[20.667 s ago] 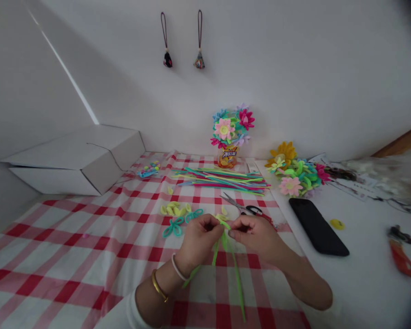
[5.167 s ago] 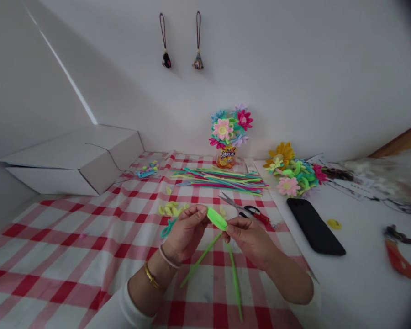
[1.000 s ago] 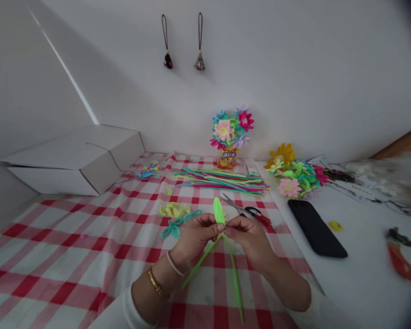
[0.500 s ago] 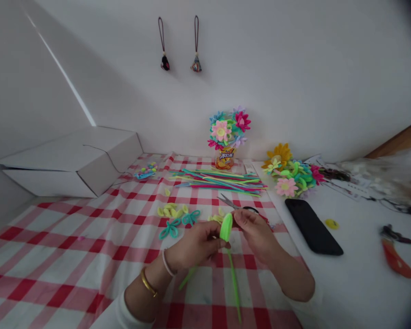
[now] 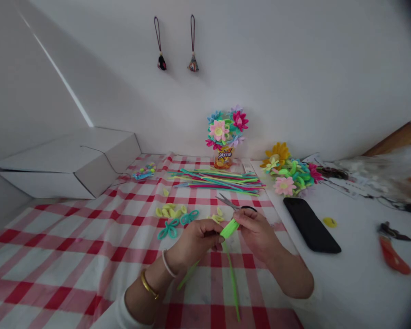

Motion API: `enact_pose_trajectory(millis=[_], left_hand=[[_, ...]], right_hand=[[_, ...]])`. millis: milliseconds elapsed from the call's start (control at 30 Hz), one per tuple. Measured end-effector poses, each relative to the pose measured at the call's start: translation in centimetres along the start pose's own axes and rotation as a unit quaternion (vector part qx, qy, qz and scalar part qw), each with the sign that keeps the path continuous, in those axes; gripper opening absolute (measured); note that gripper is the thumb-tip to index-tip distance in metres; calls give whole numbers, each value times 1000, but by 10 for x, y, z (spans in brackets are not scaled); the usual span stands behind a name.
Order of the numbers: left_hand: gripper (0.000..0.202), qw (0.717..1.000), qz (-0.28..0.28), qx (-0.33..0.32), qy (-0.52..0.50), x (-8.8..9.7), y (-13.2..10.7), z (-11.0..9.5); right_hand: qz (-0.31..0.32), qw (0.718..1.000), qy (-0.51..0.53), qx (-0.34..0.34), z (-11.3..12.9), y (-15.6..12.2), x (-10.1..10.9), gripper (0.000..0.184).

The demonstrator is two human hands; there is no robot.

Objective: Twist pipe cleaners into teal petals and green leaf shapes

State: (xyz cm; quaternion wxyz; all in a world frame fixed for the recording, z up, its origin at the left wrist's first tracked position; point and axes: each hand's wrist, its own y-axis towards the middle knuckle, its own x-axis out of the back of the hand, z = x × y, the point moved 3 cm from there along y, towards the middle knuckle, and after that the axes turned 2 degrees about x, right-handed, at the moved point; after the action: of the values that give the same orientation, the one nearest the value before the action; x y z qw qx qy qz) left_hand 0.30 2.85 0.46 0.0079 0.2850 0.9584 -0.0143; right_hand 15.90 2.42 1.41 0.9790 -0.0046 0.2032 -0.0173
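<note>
Between my two hands is a bright green pipe cleaner (image 5: 230, 228), bent into a flat leaf-like loop with long ends trailing down over the cloth. My left hand (image 5: 200, 240) pinches its lower end, fingers closed. At the upper tip, the thumb and fingers of my right hand (image 5: 256, 228) are closed on it. Just beyond the right hand lie scissors (image 5: 230, 202), blades pointing up and left, handles partly hidden. Teal looped pipe-cleaner pieces (image 5: 169, 229) and small yellow petal pieces (image 5: 171, 211) rest on the checked cloth left of my hands.
Behind is a pile of coloured pipe cleaners (image 5: 219, 180). A cup of fuzzy flowers (image 5: 223, 160) stands by the wall. On the right lie a flower bunch (image 5: 291, 176), a black phone (image 5: 311, 225) and red-handled pliers (image 5: 393, 256). A white box (image 5: 89, 169) sits far left.
The green loop has tipped from nearly upright to slanting up and right. My right hand now closes on its tip, which stood more exposed before. The view has shifted slightly.
</note>
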Motion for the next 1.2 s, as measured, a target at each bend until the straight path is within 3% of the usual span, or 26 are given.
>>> enact_pose_trajectory(millis=[133,267,333,600,867,1000,1200], left_hand=[[9,1000,-5,4,-16,3,0,-2],[8,1000,-13,14,-16,3,0,-3],[9,1000,-15,13,-15,2,0,-3],[7,1000,-18,0,0,-1,1,2],[10,999,-21,7,-41,0,2,4],[14,998,-29,19,-43,1,3,4],[14,998,-47,26,-41,1,0,1]], right_hand=[[8,999,32,-7,-1,1,-2,14],[101,995,-6,-20,-1,-2,-8,17],[118,992,-19,-30,-3,-5,-10,18],[95,994,1,-63,-7,-7,-12,15],[59,997,-33,-40,-6,-2,-6,17],[33,999,27,-35,-9,1,-2,15],[91,993,41,-66,-10,-3,-8,16]])
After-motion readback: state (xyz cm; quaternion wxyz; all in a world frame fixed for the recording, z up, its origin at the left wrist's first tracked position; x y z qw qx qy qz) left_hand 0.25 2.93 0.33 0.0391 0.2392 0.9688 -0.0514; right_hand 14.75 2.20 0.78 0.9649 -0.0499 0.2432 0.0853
